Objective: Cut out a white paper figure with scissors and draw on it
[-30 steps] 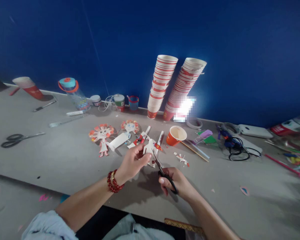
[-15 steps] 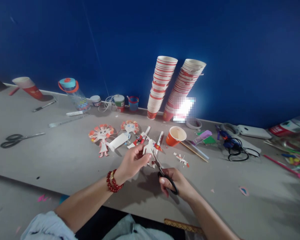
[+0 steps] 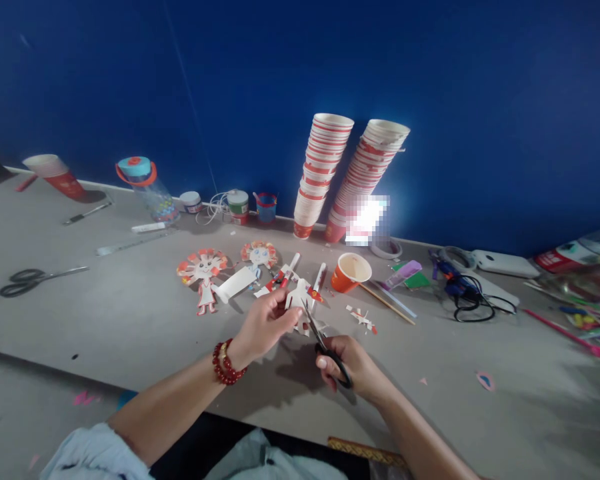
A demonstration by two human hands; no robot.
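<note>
Between thumb and fingers, my left hand (image 3: 265, 321) pinches a white paper cutout (image 3: 298, 293) shaped like a small figure. My right hand (image 3: 349, 365) grips black-handled scissors (image 3: 334, 362), their blades reaching up to the cutout's right edge. Just beyond my left hand lie two paper dolls with orange-fringed heads: one in a white dress (image 3: 207, 293), the other (image 3: 259, 255) with blue eyes. A blank white paper piece (image 3: 236, 285) rests between them. Behind the cutout are white markers (image 3: 319, 281) and red-and-white paper scraps, partly hidden by my hand.
An orange paper cup (image 3: 350, 273) stands right of the markers, with paper scraps (image 3: 362, 319) in front. Two tall cup stacks (image 3: 325, 173) lean by the blue wall. Left are a second pair of scissors (image 3: 27, 281) and a bottle (image 3: 147, 190); right, a blue glue gun (image 3: 450, 273) with its cord.
The scissor handles in my right hand have shifted slightly left, and the blades look a little closer together. My left hand keeps its hold on the cutout.
</note>
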